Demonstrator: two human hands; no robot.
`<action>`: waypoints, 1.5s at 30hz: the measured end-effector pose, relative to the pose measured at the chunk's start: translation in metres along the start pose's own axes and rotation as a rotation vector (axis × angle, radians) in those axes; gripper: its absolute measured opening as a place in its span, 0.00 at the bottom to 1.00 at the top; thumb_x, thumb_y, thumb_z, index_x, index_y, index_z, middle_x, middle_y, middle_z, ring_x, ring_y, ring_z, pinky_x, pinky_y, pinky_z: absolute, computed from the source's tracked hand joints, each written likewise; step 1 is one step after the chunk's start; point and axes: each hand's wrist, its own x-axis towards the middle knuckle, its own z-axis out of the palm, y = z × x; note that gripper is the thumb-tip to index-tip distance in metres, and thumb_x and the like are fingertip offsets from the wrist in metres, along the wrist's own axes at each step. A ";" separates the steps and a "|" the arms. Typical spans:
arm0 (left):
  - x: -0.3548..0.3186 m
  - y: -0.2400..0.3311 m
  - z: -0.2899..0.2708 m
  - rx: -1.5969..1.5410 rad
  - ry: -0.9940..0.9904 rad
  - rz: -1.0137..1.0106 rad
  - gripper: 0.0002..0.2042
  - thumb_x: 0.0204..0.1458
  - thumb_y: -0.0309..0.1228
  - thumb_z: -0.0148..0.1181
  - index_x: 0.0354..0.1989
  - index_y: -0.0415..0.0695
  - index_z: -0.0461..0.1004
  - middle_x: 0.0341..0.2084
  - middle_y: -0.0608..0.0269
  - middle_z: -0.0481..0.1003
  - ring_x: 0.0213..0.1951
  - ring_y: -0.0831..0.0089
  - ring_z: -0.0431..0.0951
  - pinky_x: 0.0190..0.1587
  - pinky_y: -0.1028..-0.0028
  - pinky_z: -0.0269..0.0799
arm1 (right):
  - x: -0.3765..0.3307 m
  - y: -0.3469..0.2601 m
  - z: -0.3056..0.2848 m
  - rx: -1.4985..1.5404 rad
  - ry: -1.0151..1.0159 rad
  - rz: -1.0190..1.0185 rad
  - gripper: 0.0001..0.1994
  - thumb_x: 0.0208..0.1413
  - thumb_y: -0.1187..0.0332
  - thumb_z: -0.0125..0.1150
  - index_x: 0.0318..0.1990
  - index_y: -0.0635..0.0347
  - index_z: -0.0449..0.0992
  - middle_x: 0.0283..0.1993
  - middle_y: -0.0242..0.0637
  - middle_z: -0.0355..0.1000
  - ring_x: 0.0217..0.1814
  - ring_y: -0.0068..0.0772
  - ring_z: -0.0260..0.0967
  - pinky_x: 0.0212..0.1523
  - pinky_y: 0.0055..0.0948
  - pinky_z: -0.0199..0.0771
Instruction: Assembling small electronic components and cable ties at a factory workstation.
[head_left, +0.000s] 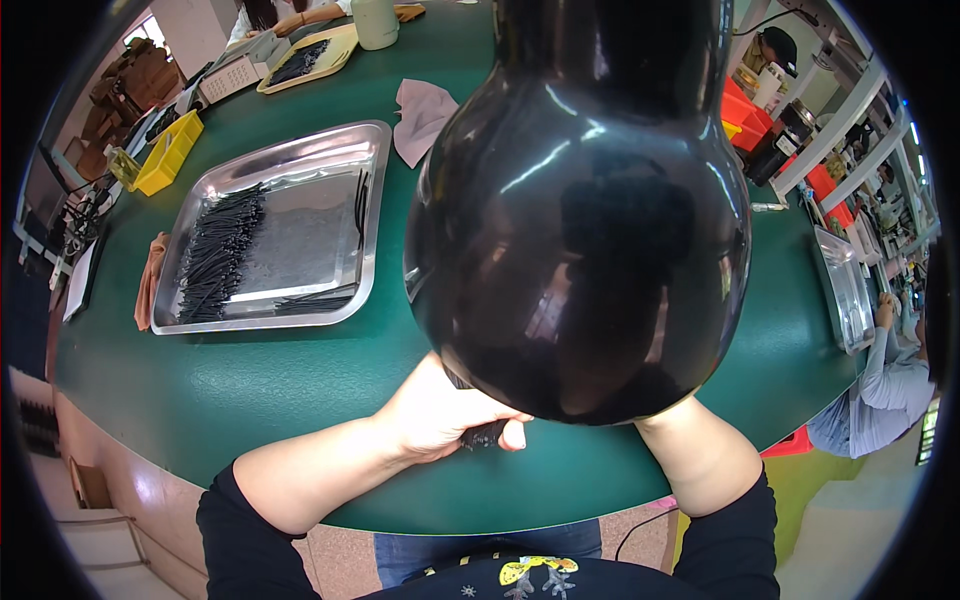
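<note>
My left hand (pixel 445 408) is closed around a bundle of thin black pieces (pixel 484 435), just above the near part of the green table (pixel 270 385). The thumb lies across the bundle, and its upper part is covered. A large glossy black rounded housing (pixel 580 250) hangs close in front and hides much of the work area. Behind its lower right edge goes my right hand (pixel 662 412); only the wrist end shows, so its fingers and anything in them are hidden. To the left, a metal tray (pixel 310 262) holds many thin black wire-like pieces (pixel 220 255), most lined up along its left side.
A crumpled greyish-pink cloth (pixel 423 118) lies beyond the tray, and a brown cloth (pixel 151 283) by its left edge. Farther back are a yellow bin (pixel 170 153), a cream tray (pixel 312 62) and a pale container (pixel 375 24). Another person (pixel 885 385) sits at the right near a second metal tray (pixel 845 290).
</note>
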 end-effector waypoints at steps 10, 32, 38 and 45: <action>0.001 -0.009 -0.011 0.128 0.003 0.078 0.04 0.46 0.22 0.53 0.29 0.34 0.71 0.20 0.57 0.73 0.23 0.71 0.75 0.29 0.74 0.73 | 0.000 0.000 0.000 0.006 0.000 0.000 0.36 0.36 0.74 0.66 0.54 0.70 0.54 0.53 0.43 0.59 0.54 0.34 0.59 0.53 0.32 0.59; -0.002 -0.006 -0.002 0.175 -0.031 -0.096 0.06 0.49 0.23 0.52 0.32 0.32 0.70 0.24 0.53 0.74 0.20 0.73 0.75 0.17 0.83 0.68 | 0.000 0.000 0.006 0.028 -0.005 0.009 0.38 0.32 0.74 0.69 0.54 0.70 0.54 0.53 0.44 0.59 0.54 0.34 0.59 0.53 0.32 0.59; 0.000 -0.005 -0.001 0.172 0.106 -0.018 0.02 0.43 0.18 0.52 0.26 0.34 0.69 0.16 0.57 0.71 0.17 0.74 0.72 0.22 0.80 0.68 | 0.001 0.000 0.004 0.031 -0.001 0.014 0.39 0.32 0.73 0.69 0.54 0.70 0.54 0.53 0.44 0.59 0.54 0.34 0.59 0.53 0.31 0.59; -0.004 0.004 0.009 0.081 0.080 0.058 0.02 0.43 0.17 0.53 0.26 0.33 0.71 0.16 0.56 0.71 0.19 0.73 0.72 0.23 0.78 0.69 | -0.005 -0.003 -0.003 0.034 -0.004 0.017 0.40 0.30 0.73 0.70 0.54 0.70 0.54 0.53 0.44 0.59 0.54 0.34 0.59 0.53 0.31 0.59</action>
